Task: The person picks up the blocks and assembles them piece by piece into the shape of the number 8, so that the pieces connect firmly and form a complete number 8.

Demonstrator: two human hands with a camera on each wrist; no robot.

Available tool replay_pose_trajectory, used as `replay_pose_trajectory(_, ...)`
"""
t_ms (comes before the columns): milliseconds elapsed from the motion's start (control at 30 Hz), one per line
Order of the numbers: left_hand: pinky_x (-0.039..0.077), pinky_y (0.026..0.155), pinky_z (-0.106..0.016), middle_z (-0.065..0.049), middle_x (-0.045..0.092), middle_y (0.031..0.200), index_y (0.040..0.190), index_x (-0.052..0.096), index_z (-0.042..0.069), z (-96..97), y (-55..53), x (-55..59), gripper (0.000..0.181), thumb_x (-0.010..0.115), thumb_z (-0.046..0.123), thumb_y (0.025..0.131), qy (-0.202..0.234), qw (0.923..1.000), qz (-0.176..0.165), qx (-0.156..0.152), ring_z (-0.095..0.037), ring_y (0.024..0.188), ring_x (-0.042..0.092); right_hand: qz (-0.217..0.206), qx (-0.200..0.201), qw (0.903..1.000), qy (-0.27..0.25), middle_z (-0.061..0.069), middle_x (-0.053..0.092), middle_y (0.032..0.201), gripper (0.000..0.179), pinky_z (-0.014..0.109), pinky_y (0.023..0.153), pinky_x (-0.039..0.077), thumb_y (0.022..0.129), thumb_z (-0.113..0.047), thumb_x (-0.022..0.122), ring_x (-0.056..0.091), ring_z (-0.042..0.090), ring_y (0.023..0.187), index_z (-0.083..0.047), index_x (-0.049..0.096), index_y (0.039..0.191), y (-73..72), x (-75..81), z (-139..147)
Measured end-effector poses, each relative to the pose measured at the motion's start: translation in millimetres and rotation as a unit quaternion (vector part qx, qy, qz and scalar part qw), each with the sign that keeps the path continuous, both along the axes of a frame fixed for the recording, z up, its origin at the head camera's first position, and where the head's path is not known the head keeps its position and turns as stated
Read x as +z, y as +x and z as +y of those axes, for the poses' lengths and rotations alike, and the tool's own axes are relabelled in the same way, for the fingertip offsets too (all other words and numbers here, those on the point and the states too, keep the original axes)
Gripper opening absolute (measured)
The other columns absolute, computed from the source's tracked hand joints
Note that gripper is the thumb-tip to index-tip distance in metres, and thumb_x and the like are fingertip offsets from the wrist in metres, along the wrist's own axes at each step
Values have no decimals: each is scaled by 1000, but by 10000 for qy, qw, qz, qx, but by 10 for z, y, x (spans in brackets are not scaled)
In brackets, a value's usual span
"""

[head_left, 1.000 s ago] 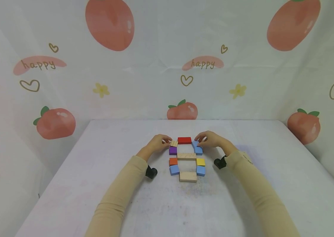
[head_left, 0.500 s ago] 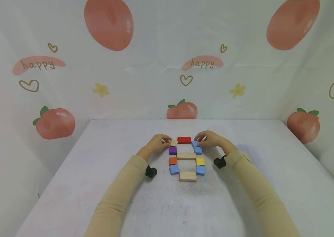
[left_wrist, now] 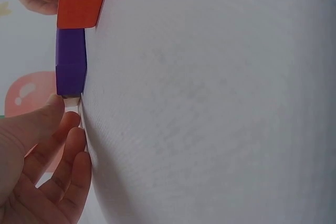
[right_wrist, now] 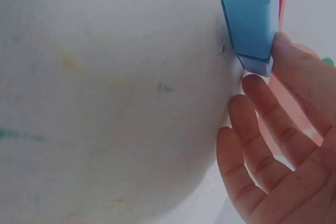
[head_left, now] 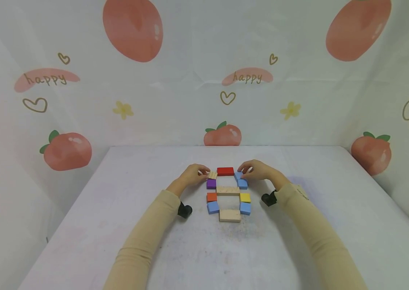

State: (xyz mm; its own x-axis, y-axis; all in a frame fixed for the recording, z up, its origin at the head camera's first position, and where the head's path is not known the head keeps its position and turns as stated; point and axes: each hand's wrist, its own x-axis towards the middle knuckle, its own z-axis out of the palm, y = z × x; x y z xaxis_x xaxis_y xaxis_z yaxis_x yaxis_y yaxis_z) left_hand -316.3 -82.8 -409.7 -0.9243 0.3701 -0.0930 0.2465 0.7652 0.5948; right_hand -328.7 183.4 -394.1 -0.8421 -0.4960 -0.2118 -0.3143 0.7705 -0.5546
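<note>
Wooden blocks lie in a closed ladder-like outline on the table. My left hand [head_left: 194, 174] pinches the small natural-wood block [head_left: 212, 175] at the far left corner, just beyond the purple block [head_left: 211, 184]. At the far right corner, my right hand [head_left: 256, 170] pinches a blue block [head_left: 238, 175], beyond a second blue block [head_left: 242, 184]. Between them sits the long red block [head_left: 225, 171]. In the left wrist view, the purple block [left_wrist: 71, 61] mostly hides the natural-wood one. The right wrist view shows thumb and fingers at the farther blue block [right_wrist: 256, 66].
A long natural-wood block [head_left: 227, 190] crosses the middle, and another wooden block [head_left: 230, 215] forms the near end. Orange [head_left: 212, 197], yellow [head_left: 245, 197] and two more blue blocks [head_left: 213, 207] line the near sides. A printed curtain [head_left: 175, 92] hangs behind the white table [head_left: 135, 181].
</note>
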Motion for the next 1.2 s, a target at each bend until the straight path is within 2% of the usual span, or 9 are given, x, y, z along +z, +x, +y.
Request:
replay_pose_trajectory(333,48,91,-31,-9,65,109,120,62,9,2,-21,-37,29,59,14,91,10,10000,60,-36,-20,100,59,50,-5,10000,64,17,62,112,28,43,93,49,89,-15,62,57,30,103,-5,61,115,-17,-25,20)
replay_pose_trajectory(367,49,88,-29,-6,66,106,119,63,11,-28,-131,-179,29,61,16,91,132,9996,216,-141,-18,97,60,60,3,10000,50,17,62,111,28,43,93,49,89,-14,62,57,30,103,-4,61,115,-17,-25,21)
replay_pose_trajectory(467,50,80,-26,8,66,98,114,64,31,-159,-803,-979,29,63,41,87,336,9974,482,-426,-10,91,61,98,41,9999,9,18,62,110,28,42,92,50,88,-13,62,58,30,101,-4,61,115,-17,-29,27)
replay_pose_trajectory(567,50,72,-22,14,64,91,108,65,36,-239,-1217,-1487,28,66,46,82,401,9945,759,-602,-6,83,61,128,82,9999,-22,18,62,110,28,42,91,51,88,-13,62,59,30,101,-4,61,115,-21,-35,32)
replay_pose_trajectory(633,51,76,-26,8,66,94,111,65,31,-184,-1028,-1231,27,66,37,85,279,9973,506,-458,-11,87,63,98,73,9999,-27,19,62,111,29,42,90,51,88,-14,62,59,31,101,-4,61,115,-23,-34,34)
replay_pose_trajectory(700,52,82,-30,-3,68,99,115,66,14,-102,-601,-703,28,66,17,87,274,9988,270,-313,-19,93,64,97,56,9999,-31,19,62,112,29,42,90,51,89,-14,62,59,31,101,-4,61,115,-29,-35,34)
replay_pose_trajectory(800,51,88,-34,-12,67,105,116,64,5,-24,-142,-149,29,62,10,88,226,9996,56,-168,-25,99,63,119,-44,9999,-16,20,61,113,29,42,89,51,89,-16,62,59,32,102,-5,61,115,-52,-31,15)
replay_pose_trajectory(933,50,87,-32,-13,66,106,117,62,3,-6,28,12,29,60,9,90,97,9997,195,-144,-25,99,62,191,-179,9996,68,19,61,115,29,41,88,52,89,-19,61,58,32,103,-6,61,116,-94,-1,-61)
replay_pose_trajectory(1200,51,87,-33,-13,66,105,117,63,3,-18,0,-15,29,60,9,89,213,9995,141,-194,-26,99,62,143,-156,9991,379,19,60,117,34,40,89,51,89,-23,60,58,30,103,-6,59,118,-146,66,-271)
